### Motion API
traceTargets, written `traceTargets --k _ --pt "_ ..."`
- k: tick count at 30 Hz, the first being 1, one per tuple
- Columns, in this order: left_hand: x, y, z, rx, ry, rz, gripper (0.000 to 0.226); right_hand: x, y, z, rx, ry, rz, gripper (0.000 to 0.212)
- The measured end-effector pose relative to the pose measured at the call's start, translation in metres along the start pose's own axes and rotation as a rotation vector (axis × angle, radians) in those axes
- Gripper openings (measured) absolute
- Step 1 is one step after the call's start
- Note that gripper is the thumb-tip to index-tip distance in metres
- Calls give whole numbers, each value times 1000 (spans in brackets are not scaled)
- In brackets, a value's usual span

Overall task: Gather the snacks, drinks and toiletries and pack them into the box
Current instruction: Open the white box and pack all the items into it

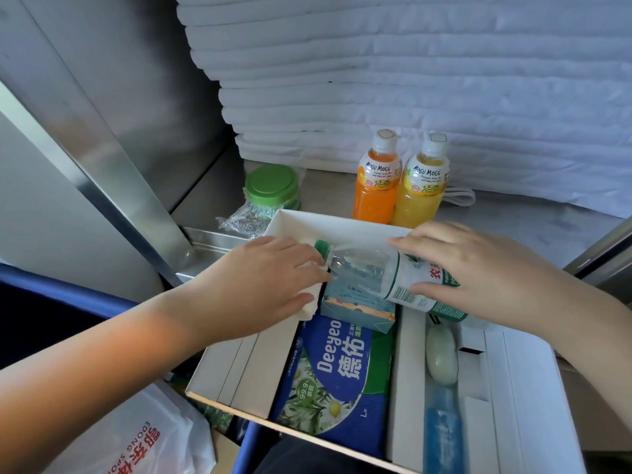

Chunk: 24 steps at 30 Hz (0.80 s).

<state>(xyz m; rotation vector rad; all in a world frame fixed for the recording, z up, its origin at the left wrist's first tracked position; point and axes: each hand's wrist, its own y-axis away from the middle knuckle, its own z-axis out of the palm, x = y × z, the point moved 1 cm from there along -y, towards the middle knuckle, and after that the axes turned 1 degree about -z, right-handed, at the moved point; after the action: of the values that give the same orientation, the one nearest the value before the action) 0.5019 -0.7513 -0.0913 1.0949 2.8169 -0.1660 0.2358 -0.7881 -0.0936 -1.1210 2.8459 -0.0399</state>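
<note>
Gripping the labelled body of the clear plastic water bottle with a green cap, the right hand holds it sideways over the white cardboard box. The left hand seems to rest near-straight fingers on the cap and the box wall. The packing step is midway. The next move calls for settling the bottle on the small teal carton, whose print is blurred, above the blue wipes pack reading "Deeyeo" and "99.9%". The orange juice bottle and yellow juice bottle, both "MOGU MOGU", wait on the steel bench.

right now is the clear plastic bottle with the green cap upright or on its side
On its side: the clear plastic bottle lies horizontal, green cap pointing left.
</note>
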Motion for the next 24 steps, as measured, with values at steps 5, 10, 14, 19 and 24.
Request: traceTargets --k 5,10,14,19,24 --pt "-11 -13 -5 179 91 -131 43 6 -6 -10 186 -100 -23 46" --pt "-14 -26 18 -31 14 -235 70 13 -16 -3 175 -99 -9 54" --pt "-19 -26 26 -75 26 -225 72 17 -16 14 -31 -97 42 71" --pt "-19 -28 26 -83 36 -233 70 20 -20 14 -5 -173 76 70" --pt "-18 -29 31 -60 -16 -231 73 27 -37 -6 434 -113 194 58"
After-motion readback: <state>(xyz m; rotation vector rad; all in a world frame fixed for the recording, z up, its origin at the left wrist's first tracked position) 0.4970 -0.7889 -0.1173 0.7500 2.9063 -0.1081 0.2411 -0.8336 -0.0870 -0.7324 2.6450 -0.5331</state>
